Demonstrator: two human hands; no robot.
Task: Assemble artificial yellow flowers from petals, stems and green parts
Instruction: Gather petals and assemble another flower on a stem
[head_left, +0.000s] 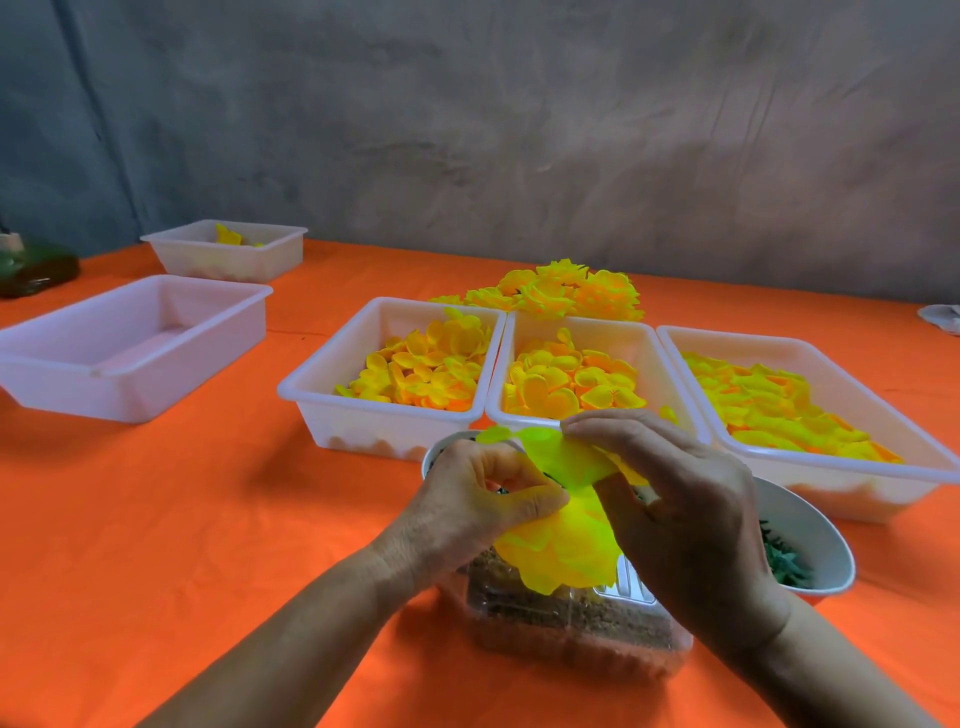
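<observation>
Both hands hold a part-built yellow flower (566, 545) above a clear plastic box (571, 623) near the table's front. My left hand (483, 499) pinches the flower's middle from the left. My right hand (675, 493) pinches a yellow petal layer (566, 452) at its top edge with thumb and fingers. Behind them, three white trays (311, 400) hold loose yellow and orange petals (426, 369). A white bowl (810, 519) to the right holds dark green parts (784, 561). Finished yellow flowers (566, 288) lie heaped behind the trays.
An empty white tray (130, 348) stands at the left, and a smaller one (228, 249) with a few petals stands behind it. A dark green object (36, 270) sits at the far left edge. An orange cloth (208, 519) covers the table; a grey wall rises behind.
</observation>
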